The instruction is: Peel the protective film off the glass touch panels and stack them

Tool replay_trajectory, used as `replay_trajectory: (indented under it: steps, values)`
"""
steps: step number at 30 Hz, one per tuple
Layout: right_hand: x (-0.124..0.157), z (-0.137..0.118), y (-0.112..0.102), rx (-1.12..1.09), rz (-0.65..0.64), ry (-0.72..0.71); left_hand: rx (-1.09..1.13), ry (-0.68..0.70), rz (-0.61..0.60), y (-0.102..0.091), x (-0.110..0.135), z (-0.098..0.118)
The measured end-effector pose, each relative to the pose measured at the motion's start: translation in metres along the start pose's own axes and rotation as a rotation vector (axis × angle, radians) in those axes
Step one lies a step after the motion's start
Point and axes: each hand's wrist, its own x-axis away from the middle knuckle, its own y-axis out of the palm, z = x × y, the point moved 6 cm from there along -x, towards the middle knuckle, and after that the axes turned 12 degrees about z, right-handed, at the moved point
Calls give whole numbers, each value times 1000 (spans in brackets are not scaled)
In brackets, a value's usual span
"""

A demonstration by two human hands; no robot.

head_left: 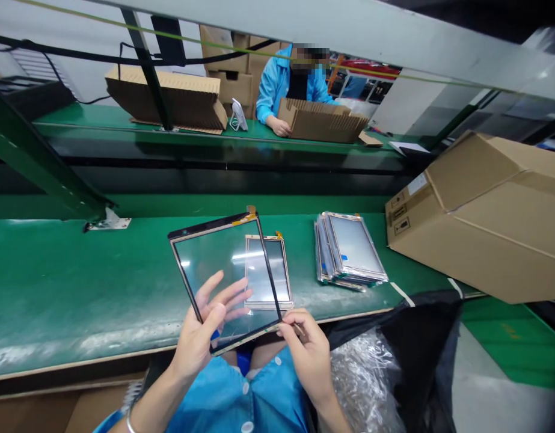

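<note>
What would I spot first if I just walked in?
Probably the clear panel, held near its lower corners by the left hand and right hand; you can see through it. Next, perhaps, the big cardboard box on the right, beside the stack of framed panels on the green bench.

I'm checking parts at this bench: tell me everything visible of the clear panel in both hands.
The clear panel is a rectangular, glass-like pane with a dark border, thicker along the top, where an orange-brown tab juts out near the right corner. Pale reflections cross it. It is held tilted above the green bench; a second panel shows partly through it. The left hand grips the lower left side, its fingers visible through the pane; the right hand pinches the lower right corner.
</note>
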Motion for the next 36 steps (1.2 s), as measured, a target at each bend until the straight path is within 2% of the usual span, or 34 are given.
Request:
replay_trajectory:
  steps: [7, 10, 13, 16, 17, 19, 21, 22, 23, 25, 27, 29, 32, 34, 36]
  values:
    - [2, 0, -4, -4, 27, 12, -13, 65, -95, 4, 9, -3]
    - [-1, -1, -7, 36, 49, -24, -2, 93, -75, 7, 15, -6]
    - [-5, -7, -8, 103, 56, -100, 2, 116, -51, 11, 22, -8]
    - [4, -25, -7, 196, 45, -271, -8, 144, -37, 14, 19, -6]
    - [12, -33, -7, 221, 4, -350, -10, 165, 1, 12, 14, -3]
    - [34, -45, -8, 226, -156, -489, 5, 214, 130, 3, -3, 5]
    - [51, -49, -18, 165, -309, -528, 59, 245, 257, -10, -21, 15]
    - [53, -46, -26, 143, -309, -493, 90, 250, 295, -16, -28, 18]
    - [49, -42, -35, 137, -252, -436, 117, 242, 313, -20, -33, 20]
    - [32, -29, -46, 162, -76, -296, 147, 199, 297, -25, -36, 19]
    - [12, -15, -39, 142, 19, -144, 146, 143, 251, -23, -27, 14]
    - [-4, -4, -13, 17, -35, 41, 136, 113, 208, -19, -14, 10]
    - [-14, 3, 22, -211, -158, 277, 134, 142, 183, -15, 3, 12]
    - [-13, 0, 31, -322, -184, 350, 138, 180, 179, -13, 8, 17]
    - [-9, -2, 31, -397, -169, 399, 140, 216, 167, -12, 8, 21]
